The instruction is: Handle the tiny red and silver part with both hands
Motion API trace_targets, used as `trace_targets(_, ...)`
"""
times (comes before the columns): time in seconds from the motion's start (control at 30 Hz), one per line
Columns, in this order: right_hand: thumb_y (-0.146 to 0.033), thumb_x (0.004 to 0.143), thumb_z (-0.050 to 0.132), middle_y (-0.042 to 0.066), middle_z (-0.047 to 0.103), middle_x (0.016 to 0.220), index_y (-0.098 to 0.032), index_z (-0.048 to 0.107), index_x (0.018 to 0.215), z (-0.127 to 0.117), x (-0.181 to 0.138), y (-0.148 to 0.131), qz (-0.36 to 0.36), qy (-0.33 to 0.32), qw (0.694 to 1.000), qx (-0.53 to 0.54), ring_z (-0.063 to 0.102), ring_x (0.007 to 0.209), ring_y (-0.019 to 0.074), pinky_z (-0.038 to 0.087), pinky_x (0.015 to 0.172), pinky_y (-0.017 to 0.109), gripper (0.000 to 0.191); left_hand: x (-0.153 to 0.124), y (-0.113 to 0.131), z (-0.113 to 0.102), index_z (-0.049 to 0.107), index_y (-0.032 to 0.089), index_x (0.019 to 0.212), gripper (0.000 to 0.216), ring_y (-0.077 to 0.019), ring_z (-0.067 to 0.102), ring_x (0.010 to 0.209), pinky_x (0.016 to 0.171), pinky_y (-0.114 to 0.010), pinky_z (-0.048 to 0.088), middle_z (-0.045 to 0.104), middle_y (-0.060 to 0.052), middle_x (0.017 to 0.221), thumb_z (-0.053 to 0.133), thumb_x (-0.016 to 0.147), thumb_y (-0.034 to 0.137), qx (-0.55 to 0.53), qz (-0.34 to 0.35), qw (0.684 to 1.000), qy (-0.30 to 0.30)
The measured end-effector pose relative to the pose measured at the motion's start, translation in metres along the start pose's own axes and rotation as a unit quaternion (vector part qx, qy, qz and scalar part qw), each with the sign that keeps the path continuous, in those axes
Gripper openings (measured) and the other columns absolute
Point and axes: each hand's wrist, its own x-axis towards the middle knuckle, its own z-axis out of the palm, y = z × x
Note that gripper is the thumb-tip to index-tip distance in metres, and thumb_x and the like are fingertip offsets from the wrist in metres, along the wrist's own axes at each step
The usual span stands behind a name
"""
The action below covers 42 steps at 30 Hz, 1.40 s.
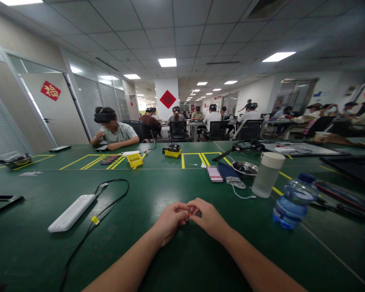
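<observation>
My left hand [172,221] and my right hand [207,217] meet just above the green table [158,190], fingertips together. Pinched between them is a small orange thing [190,213], mostly covered by my fingers, so its kind does not show. Both hands are closed, thumbs and forefingers pressed at the same spot. To the left of my hands lies a white power bank [72,213] with a black cable [101,211] running from it.
At the right stand a blue-capped water bottle [295,200] and a frosted bottle [267,174]. Behind them is a metal bowl [245,168]. Farther back are yellow boxes [135,160] and yellow tape lines. A person [114,132] wearing a headset sits across the table.
</observation>
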Motion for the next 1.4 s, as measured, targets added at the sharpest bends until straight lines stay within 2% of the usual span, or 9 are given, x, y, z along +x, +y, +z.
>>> trace_targets(0.13, -0.009, 0.072, 0.063, 0.001, 0.058, 0.093, -0.021, 0.065, 0.096, -0.004, -0.001, -0.001, -0.011, -0.04, 0.999, -0.021, 0.059, 0.072, 0.0114, 0.047, 0.07, 0.024, 0.027, -0.001, 0.005, -0.004, 0.062, 0.013, 0.1, 0.033, -0.0078, 0.054, 0.061, 0.054, -0.017, 0.038, 0.065, -0.005, 0.081, 0.066, 0.068, 0.016, 0.039, -0.003, 0.998, -0.041)
trace_targets(0.3, -0.013, 0.072, 0.065, 0.001, 0.062, 0.089, -0.023, 0.068, 0.089, -0.006, -0.003, -0.005, -0.034, -0.118, 0.99, -0.072, 0.059, 0.075, 0.0136, 0.045, 0.069, 0.023, 0.02, -0.006, 0.016, -0.016, 0.065, 0.014, 0.098, 0.033, -0.0094, 0.055, 0.058, 0.055, -0.02, 0.041, 0.065, -0.004, 0.075, 0.067, 0.065, 0.016, 0.159, -0.032, 0.98, -0.114)
trace_targets(0.43, -0.016, 0.074, 0.063, 0.001, 0.063, 0.093, -0.025, 0.067, 0.094, -0.007, -0.005, -0.016, -0.053, -0.144, 0.983, -0.104, 0.059, 0.08, 0.0149, 0.043, 0.071, 0.023, 0.021, -0.009, 0.019, -0.022, 0.065, 0.016, 0.098, 0.035, -0.0106, 0.056, 0.055, 0.055, -0.022, 0.044, 0.065, -0.002, 0.073, 0.067, 0.063, 0.017, 0.201, -0.056, 0.968, -0.137)
trace_targets(0.53, -0.015, 0.074, 0.06, 0.001, 0.062, 0.101, -0.026, 0.064, 0.103, -0.009, -0.007, -0.025, -0.06, -0.148, 0.982, -0.1, 0.059, 0.084, 0.0148, 0.043, 0.072, 0.022, 0.031, -0.01, 0.019, -0.02, 0.064, 0.016, 0.096, 0.033, -0.0108, 0.056, 0.056, 0.055, -0.022, 0.044, 0.065, -0.002, 0.074, 0.064, 0.062, 0.013, 0.202, -0.047, 0.967, -0.145)
trace_targets(0.63, -0.013, 0.073, 0.058, 0.001, 0.06, 0.103, -0.026, 0.064, 0.1, -0.009, -0.008, -0.03, -0.075, -0.152, 0.981, -0.094, 0.058, 0.089, 0.0154, 0.043, 0.077, 0.023, 0.03, -0.01, 0.02, -0.016, 0.063, 0.016, 0.095, 0.035, -0.0099, 0.054, 0.054, 0.052, -0.02, 0.041, 0.063, 0.0, 0.071, 0.063, 0.061, 0.011, 0.199, -0.034, 0.968, -0.147)
trace_targets(0.83, -0.019, 0.076, 0.058, 0.002, 0.061, 0.096, -0.023, 0.064, 0.092, -0.009, -0.006, -0.029, -0.074, -0.08, 0.989, -0.103, 0.058, 0.089, 0.0166, 0.043, 0.078, 0.025, 0.017, -0.013, 0.02, 0.0, 0.063, 0.014, 0.102, 0.03, -0.0079, 0.051, 0.057, 0.051, -0.017, 0.037, 0.063, -0.002, 0.076, 0.061, 0.072, 0.019, 0.103, -0.007, 0.99, -0.097)
trace_targets(1.0, -0.017, 0.076, 0.055, 0.001, 0.057, 0.088, -0.025, 0.062, 0.099, -0.008, -0.003, -0.021, -0.038, -0.015, 0.984, -0.175, 0.056, 0.076, 0.0145, 0.041, 0.07, 0.024, 0.025, -0.017, 0.016, 0.02, 0.065, 0.011, 0.097, 0.025, -0.0145, 0.06, 0.08, 0.075, -0.024, 0.046, 0.065, -0.011, 0.091, 0.062, 0.077, 0.024, -0.042, 0.013, 0.997, -0.057)
trace_targets(1.23, -0.016, 0.079, 0.052, 0.001, 0.056, 0.094, -0.024, 0.059, 0.1, -0.006, -0.003, -0.018, -0.019, -0.023, 0.983, -0.179, 0.055, 0.076, 0.0133, 0.041, 0.069, 0.023, 0.024, -0.015, 0.005, 0.031, 0.065, 0.01, 0.089, 0.018, -0.0152, 0.061, 0.08, 0.082, -0.027, 0.047, 0.065, -0.01, 0.088, 0.066, 0.074, 0.019, -0.134, 0.015, 0.991, -0.01)
trace_targets(1.4, -0.029, 0.08, 0.058, 0.004, 0.057, 0.106, -0.026, 0.05, 0.122, -0.006, -0.005, -0.019, 0.006, -0.028, 0.991, -0.13, 0.058, 0.089, 0.0175, 0.044, 0.078, 0.027, 0.043, -0.006, -0.002, 0.019, 0.062, 0.01, 0.093, 0.016, -0.0122, 0.06, 0.073, 0.073, -0.024, 0.048, 0.063, -0.009, 0.085, 0.06, 0.078, 0.017, -0.188, -0.03, 0.982, 0.008)
